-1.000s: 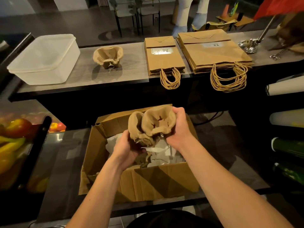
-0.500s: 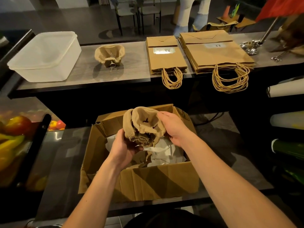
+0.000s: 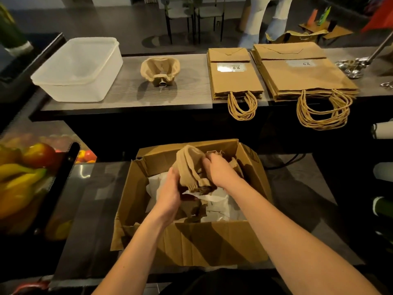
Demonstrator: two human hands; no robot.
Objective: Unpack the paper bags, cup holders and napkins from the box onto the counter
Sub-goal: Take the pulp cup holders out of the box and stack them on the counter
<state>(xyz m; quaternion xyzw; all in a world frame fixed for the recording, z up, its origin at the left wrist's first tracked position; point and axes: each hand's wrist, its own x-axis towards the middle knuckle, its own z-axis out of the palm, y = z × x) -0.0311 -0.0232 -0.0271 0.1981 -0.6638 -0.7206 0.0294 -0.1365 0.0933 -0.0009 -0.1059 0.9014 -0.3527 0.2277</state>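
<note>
- Head view: both hands work over the open cardboard box (image 3: 191, 241) on the lower surface (image 3: 85, 220); the left hand (image 3: 170, 192) grips the lower left side of a stack of moulded-pulp cup holders (image 3: 189, 165), its fingers curled under it, and the right hand (image 3: 219, 169) curls its fingers over the stack's top right edge
- The stack is tilted on its side, held just above the white napkins (image 3: 217, 203) lying in the box
- On the upper surface (image 3: 127, 90) one cup holder (image 3: 160, 71) sits beside a clear plastic tub (image 3: 78, 69); a smaller pile of paper bags (image 3: 234, 77) and a larger pile (image 3: 302, 73) lie flat, handles hanging over the edge
- Handling, as I judge it: the pulp holders look light, fairly stiff yet crushable, and nested ones may stick; grip by the outer rims, not the thin cup walls, with a gentle squeeze
- Against the earlier frames: the stack was held higher with its cup openings facing the camera; now it is turned on edge and lower toward the box, the right hand has shifted from its far side onto the top, and the upper surface looks unchanged
</note>
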